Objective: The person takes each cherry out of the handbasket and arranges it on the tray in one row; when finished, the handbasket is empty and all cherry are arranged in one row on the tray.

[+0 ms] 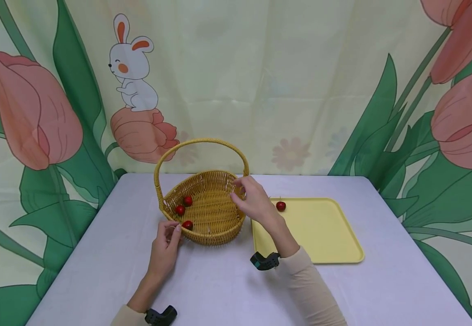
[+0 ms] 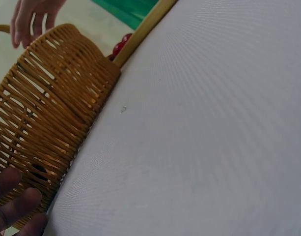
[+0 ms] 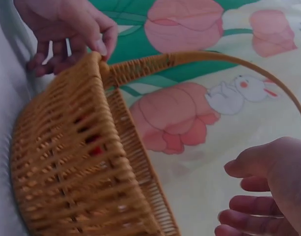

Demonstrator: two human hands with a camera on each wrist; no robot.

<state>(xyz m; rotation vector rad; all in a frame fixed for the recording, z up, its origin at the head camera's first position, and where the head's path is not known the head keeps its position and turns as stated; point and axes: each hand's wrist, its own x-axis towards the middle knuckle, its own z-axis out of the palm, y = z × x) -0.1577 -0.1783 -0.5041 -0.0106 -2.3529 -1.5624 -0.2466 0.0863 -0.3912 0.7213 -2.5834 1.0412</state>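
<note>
A wicker basket [image 1: 211, 240] with a tall arched handle stands on the table. Three red cherries [image 1: 187, 201] lie inside along its left side. My left hand [image 1: 166, 244] pinches the basket's front-left rim between thumb and index finger; in the right wrist view its other fingers hang loose outside the weave. Above the right part of the basket, my right hand [image 1: 256, 201] has its fingers apart and bent a little, with nothing between them. Another cherry [image 1: 281, 206] rests on the yellow tray [image 1: 313, 235], near its back-left corner, partly beside my right hand.
The tray lies flat just right of the basket, below my right forearm. The basket handle [image 1: 203, 140] arches over the opening. A white cloth covers the table [image 1: 215, 290], and a printed curtain [image 1: 301, 90] hangs behind its back edge.
</note>
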